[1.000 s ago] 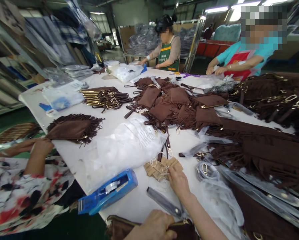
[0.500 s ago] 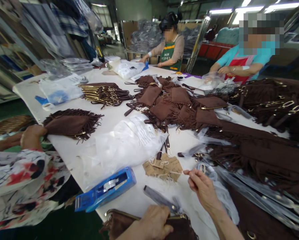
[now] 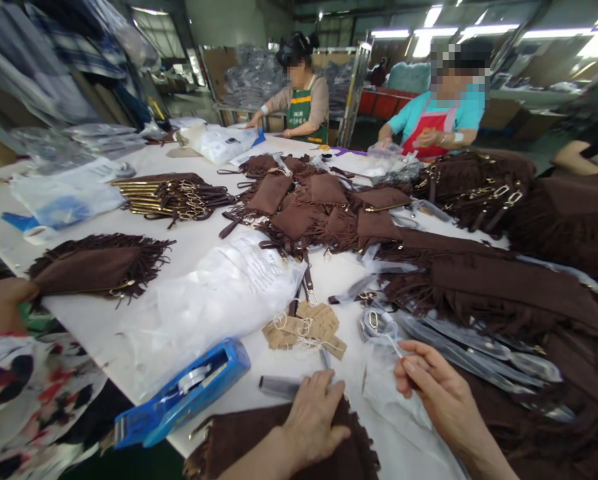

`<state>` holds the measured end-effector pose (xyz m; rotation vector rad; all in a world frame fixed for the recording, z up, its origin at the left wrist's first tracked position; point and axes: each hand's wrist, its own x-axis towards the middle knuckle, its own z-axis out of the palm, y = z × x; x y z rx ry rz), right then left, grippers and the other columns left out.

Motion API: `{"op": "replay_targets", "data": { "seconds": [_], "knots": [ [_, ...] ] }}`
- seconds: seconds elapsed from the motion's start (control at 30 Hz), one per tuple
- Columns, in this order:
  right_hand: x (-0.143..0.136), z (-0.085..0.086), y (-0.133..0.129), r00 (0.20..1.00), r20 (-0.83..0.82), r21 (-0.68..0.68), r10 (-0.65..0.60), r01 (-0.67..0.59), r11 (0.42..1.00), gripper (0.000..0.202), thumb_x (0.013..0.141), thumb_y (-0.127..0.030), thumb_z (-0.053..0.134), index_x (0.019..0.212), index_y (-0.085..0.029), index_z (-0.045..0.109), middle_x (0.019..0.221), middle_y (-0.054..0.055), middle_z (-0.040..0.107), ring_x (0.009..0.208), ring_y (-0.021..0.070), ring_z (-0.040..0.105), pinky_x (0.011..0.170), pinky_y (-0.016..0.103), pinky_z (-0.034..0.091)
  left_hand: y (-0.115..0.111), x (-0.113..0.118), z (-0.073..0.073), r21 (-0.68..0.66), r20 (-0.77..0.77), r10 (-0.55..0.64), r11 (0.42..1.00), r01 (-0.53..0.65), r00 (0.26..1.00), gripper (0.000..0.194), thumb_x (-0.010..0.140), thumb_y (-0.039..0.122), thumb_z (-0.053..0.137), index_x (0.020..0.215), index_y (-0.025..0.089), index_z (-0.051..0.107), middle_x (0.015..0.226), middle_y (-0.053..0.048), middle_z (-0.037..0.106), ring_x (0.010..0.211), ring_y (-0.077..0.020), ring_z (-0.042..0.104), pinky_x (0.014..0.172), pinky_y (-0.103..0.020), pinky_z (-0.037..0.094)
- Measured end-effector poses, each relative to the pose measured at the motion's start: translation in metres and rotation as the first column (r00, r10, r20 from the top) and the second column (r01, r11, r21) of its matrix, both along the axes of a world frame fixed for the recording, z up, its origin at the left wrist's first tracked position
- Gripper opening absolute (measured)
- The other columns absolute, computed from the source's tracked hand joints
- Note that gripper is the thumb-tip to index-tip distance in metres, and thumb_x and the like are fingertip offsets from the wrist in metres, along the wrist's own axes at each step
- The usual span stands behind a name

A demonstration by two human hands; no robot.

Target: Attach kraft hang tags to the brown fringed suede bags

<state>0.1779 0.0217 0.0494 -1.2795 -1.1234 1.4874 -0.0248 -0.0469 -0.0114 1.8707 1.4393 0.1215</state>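
Left hand [image 3: 313, 417] flat, fingers spread, pressing brown fringed pouch [image 3: 289, 450] at near desk [image 3: 213, 237] edge. Right hand [image 3: 436, 387] pinches thin string, fingertips together, over clear plastic bag [image 3: 393, 393]. Blue tape dispenser [image 3: 183, 393] left of pouch. Kraft tags [image 3: 303, 327] just beyond hands. Pile of fringed pouches [image 3: 319, 207] mid-desk. Two aproned workers at far side.

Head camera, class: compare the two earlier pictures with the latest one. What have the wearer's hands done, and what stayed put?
The right hand left the pile of kraft tags, drew back toward the wearer and now pinches a thin string. The left hand, earlier gripping the edge of the brown fringed bag, now lies flat on it. The blue tape dispenser and the white plastic bags stayed put on the table.
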Motion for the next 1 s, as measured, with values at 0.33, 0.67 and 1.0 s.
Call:
{"op": "replay_targets", "data": {
  "seconds": [0.33,0.67,1.0],
  "knots": [
    [0.004,-0.021,-0.057,0.997,0.024,-0.088,-0.067,0.069,0.994,0.036,0.071,-0.047,0.066,0.089,-0.016,0.059,0.063,0.003,0.065,0.053,0.0141,0.059,0.049,0.024,0.047,0.039,0.025,0.007,-0.014,-0.261,-0.168,0.985,0.17,0.951,0.053,0.063,0.049,0.067,0.099,0.011,0.061,0.106,-0.016,0.058,0.108,-0.0324,0.045,0.098,-0.049,0.027],
    [-0.016,-0.073,-0.107,0.98,0.142,-0.182,-0.143,0.168,0.969,0.042,0.072,-0.058,0.058,0.082,-0.018,0.06,0.062,0.001,0.061,0.055,0.0161,0.059,0.051,0.025,0.048,0.038,0.01,0.005,-0.301,-0.023,0.01,0.953,-0.017,1.0,0.028,0.056,0.032,0.068,0.08,0.017,0.065,0.07,0.0,0.06,0.071,-0.0192,0.055,0.063,-0.028,0.041],
    [-0.046,-0.058,-0.128,0.94,0.259,-0.082,-0.223,0.251,0.964,0.034,0.077,-0.054,0.051,0.075,-0.02,0.058,0.055,-0.004,0.051,0.048,0.0116,0.05,0.048,0.02,0.042,0.026,0.005,0.012,-0.465,0.23,0.304,0.869,-0.17,0.925,0.031,0.046,0.016,0.068,0.075,0.016,0.058,0.059,0.007,0.051,0.056,-0.0097,0.043,0.05,-0.021,0.03]
  ]
}}
